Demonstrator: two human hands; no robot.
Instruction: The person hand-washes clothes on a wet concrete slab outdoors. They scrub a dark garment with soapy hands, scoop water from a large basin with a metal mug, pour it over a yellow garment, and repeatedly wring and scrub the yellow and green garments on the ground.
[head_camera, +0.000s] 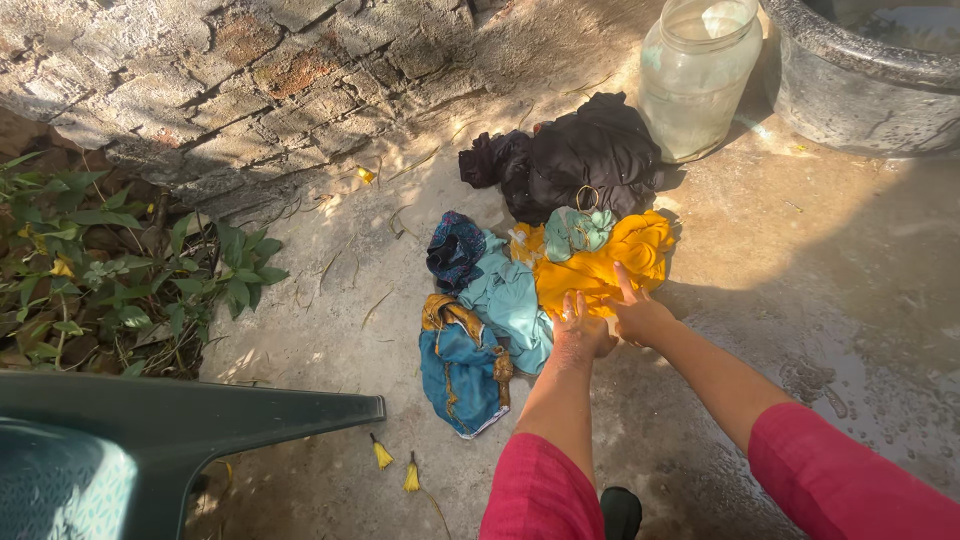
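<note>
Pressing on a yellow cloth, the left hand and right hand lie flat, fingers spread, grasping nothing. Head view: the yellow cloth lies on wet concrete floor, just below a black garment; teal cloth touches its left edge; a glass jar stands behind.

Both hands, left hand and right hand, on yellow cloth among heaped wet clothes.

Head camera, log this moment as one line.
left hand: flat on yellow cloth | right hand: on yellow cloth | nearby: light blue cloth, black cloth, plastic jar | ground: wet concrete
</note>
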